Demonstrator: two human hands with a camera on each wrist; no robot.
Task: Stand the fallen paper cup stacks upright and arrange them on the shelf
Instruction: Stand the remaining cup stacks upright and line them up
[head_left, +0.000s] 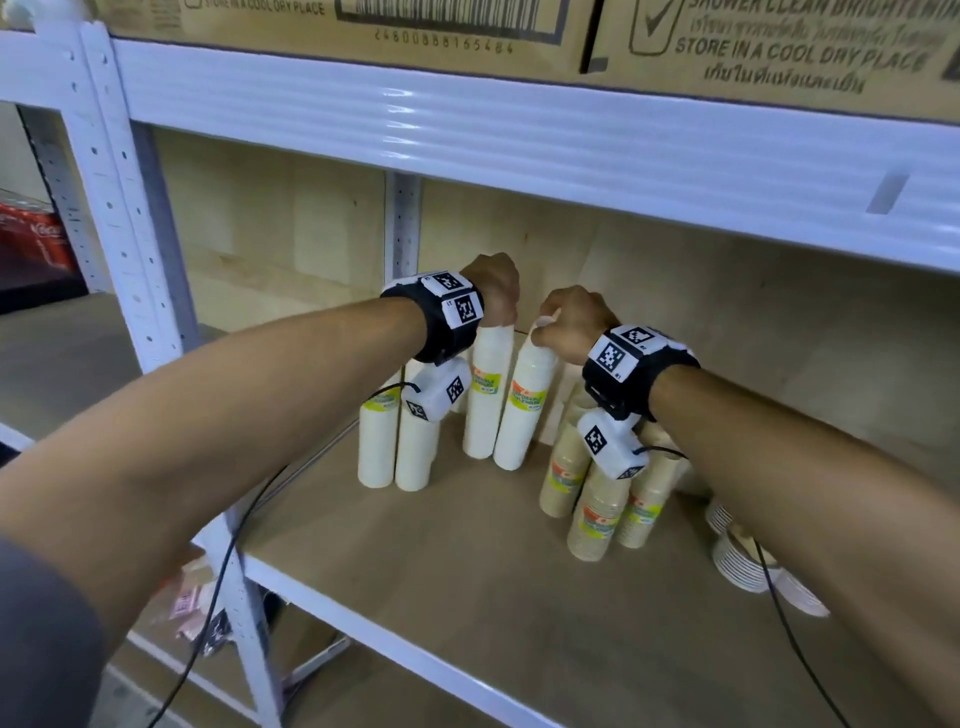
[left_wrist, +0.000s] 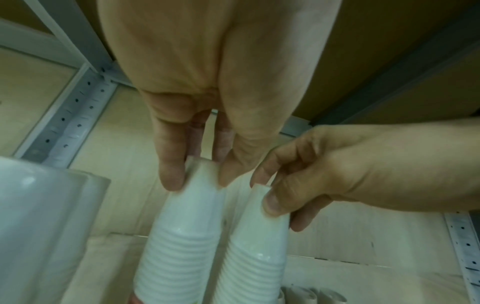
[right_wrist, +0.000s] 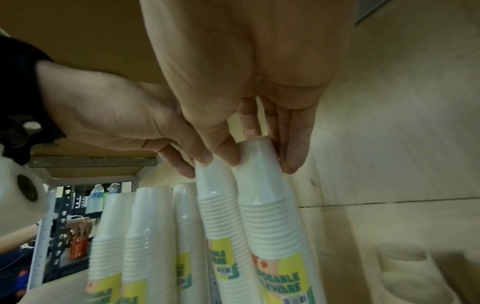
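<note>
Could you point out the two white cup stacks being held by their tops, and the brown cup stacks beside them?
left white cup stack (head_left: 483, 395), head view, on its wrapped side.
right white cup stack (head_left: 522, 410), head view, near its label.
brown cup stacks (head_left: 597, 514), head view, on the front stack's label.

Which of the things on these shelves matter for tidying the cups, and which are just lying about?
Part of the job:
- left hand gripping one tall white paper cup stack
- right hand gripping the neighbouring white cup stack
- brown paper cup stacks
- wooden shelf board

Just lying about:
- cardboard boxes overhead
- red drinks pack
</note>
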